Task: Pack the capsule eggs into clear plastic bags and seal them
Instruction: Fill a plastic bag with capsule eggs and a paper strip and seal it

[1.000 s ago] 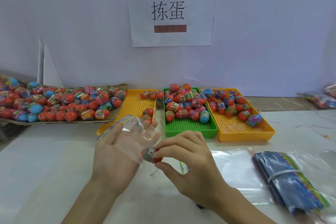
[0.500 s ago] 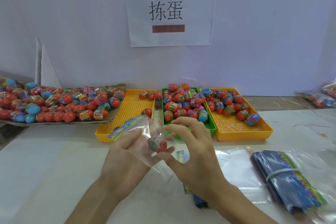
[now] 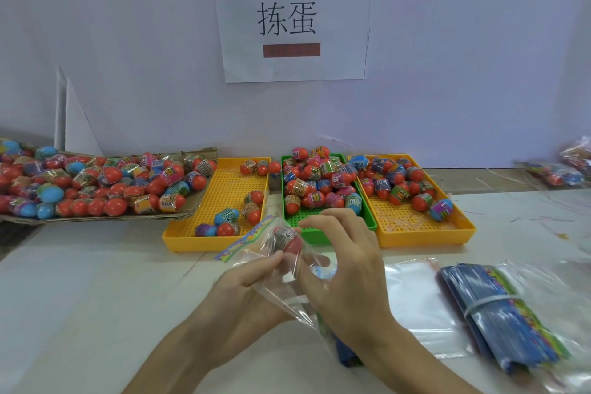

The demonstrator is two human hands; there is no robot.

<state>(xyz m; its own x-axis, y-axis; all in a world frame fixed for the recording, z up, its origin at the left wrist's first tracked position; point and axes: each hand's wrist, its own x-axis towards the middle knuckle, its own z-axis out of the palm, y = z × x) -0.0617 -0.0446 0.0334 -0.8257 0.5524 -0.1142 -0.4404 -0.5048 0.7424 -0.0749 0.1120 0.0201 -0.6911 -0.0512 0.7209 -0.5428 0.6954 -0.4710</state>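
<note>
Above the white counter point(image 3: 80, 281), the left hand point(image 3: 252, 291) pinches one clear plastic bag point(image 3: 281, 269) holding one red capsule egg point(image 3: 289, 241); the right hand point(image 3: 345, 269) grips the bag beside it. Behind stand three perforated trays: two yellow point(image 3: 224, 189) point(image 3: 415, 221), one green point(image 3: 319, 229).

The egg point(image 3: 287, 240) that sat at the bag's point(image 3: 281, 269) mouth between the right hand's point(image 3: 343, 269) fingertips a second ago now lies inside the bag. Both hands are raised and farther forward, near the trays. The left hand point(image 3: 246, 291) now grips the bag from below, no longer spread open behind it. With the hands shifted, two more eggs point(image 3: 217, 229) show in the left tray point(image 3: 192, 238).
</note>
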